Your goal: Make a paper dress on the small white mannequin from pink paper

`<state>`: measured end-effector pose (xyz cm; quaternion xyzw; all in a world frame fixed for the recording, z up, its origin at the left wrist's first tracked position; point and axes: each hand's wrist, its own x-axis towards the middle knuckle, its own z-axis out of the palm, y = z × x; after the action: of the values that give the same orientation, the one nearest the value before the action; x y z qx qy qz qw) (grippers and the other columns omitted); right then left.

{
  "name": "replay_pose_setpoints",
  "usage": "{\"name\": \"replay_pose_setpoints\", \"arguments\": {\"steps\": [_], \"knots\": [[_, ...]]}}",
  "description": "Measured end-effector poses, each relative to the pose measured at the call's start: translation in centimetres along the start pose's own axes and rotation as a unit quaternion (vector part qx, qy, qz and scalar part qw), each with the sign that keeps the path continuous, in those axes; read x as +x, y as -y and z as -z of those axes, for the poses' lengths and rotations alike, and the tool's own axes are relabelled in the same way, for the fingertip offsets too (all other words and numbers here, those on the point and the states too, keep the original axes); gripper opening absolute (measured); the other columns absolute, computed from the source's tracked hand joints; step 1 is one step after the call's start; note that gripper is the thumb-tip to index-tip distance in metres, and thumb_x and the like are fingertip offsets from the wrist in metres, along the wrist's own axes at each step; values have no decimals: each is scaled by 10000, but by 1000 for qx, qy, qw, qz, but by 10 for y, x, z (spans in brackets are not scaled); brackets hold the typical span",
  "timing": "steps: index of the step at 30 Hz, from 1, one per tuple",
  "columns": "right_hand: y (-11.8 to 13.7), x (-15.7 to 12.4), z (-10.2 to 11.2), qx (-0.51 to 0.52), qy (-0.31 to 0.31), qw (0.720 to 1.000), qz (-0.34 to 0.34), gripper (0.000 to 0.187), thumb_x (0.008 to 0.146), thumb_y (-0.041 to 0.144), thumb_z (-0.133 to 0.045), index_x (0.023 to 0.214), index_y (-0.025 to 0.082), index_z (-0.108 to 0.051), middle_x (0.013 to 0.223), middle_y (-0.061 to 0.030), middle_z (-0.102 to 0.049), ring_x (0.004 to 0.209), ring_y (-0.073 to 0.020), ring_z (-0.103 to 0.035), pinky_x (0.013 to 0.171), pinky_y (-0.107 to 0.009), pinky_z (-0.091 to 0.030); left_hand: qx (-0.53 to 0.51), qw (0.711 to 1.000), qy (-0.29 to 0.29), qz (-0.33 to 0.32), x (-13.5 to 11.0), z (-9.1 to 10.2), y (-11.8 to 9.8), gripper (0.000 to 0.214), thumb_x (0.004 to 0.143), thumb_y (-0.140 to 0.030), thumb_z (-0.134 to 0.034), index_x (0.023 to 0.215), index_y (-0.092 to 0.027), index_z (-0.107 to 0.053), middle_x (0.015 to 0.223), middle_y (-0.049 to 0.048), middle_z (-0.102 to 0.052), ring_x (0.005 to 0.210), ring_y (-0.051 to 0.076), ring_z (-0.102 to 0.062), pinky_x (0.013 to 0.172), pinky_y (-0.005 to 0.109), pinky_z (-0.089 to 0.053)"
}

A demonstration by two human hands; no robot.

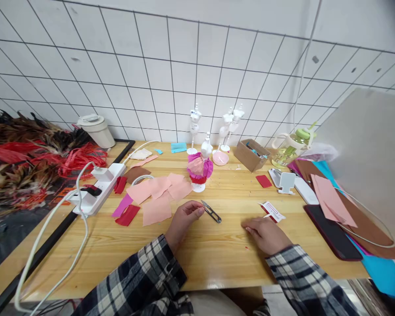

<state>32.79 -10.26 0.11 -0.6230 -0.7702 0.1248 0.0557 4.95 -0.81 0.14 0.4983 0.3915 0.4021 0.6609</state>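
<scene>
My left hand (184, 221) is closed in a pinch just left of the small thread snips (212, 212), which lie on the table. Whatever sits between those fingertips is too small to make out. To the right, my right hand (266, 234) rests low over the wood with its fingers curled together; their contents, if any, are hidden. A white and red packet (273, 211) lies just beyond it. Behind the snips stands a small white mannequin (206, 147) wearing a gathered skirt (200, 168) of magenta, peach and red. Peach paper pieces (156, 210) and a red piece (127, 215) lie left of my left hand.
A power strip (100, 188) with white cables is at the left, beside feathers (36, 162). Several bare mannequins (195, 125), a pink dish (220, 158) and a cardboard box (251, 158) stand behind. A drink bottle (291, 149), phone stand (286, 182) and dark phone (332, 232) are at the right.
</scene>
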Motion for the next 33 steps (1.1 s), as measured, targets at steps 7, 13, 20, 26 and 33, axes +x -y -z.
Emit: {"name": "replay_pose_setpoints", "arguments": {"steps": [7,13,20,26,33], "knots": [[5,19,19,25,86,990,-105,335,857,209,-424,1085,246,-667,695,-24,-710,662,-184,-654,636,-288,-424,-173,979,59,87,-3,12,-3,414,769,-555,-629,882,-157,-625,895,66,-606,737,124,-530,662,246,-432],[4,31,26,8,111,985,-129,287,853,389,-487,687,210,-639,652,-36,-677,636,-196,-616,585,-292,-389,-194,973,95,75,-9,20,-4,402,778,-530,-632,917,-154,-660,862,77,-624,719,135,-534,684,276,-422],[-18,16,14,142,125,979,-71,295,850,285,-425,922,223,-704,914,-49,-741,875,-200,-678,811,-322,-490,-141,978,139,61,-14,17,-7,451,734,-552,-675,928,-145,-672,827,75,-621,721,143,-527,675,274,-394],[7,17,43,-69,198,953,-220,213,789,377,-541,723,211,-658,763,-79,-709,747,-246,-663,622,-321,-436,-144,978,146,42,-13,17,-4,472,776,-569,-620,948,-131,-664,833,78,-613,726,145,-516,688,275,-380],[2,2,70,-128,105,948,-270,582,616,512,-716,1102,212,-604,901,-101,-715,817,-271,-684,644,-323,-450,-111,983,145,21,-13,17,-2,476,782,-584,-602,940,-140,-672,827,83,-623,728,158,-506,681,283,-376]]}}
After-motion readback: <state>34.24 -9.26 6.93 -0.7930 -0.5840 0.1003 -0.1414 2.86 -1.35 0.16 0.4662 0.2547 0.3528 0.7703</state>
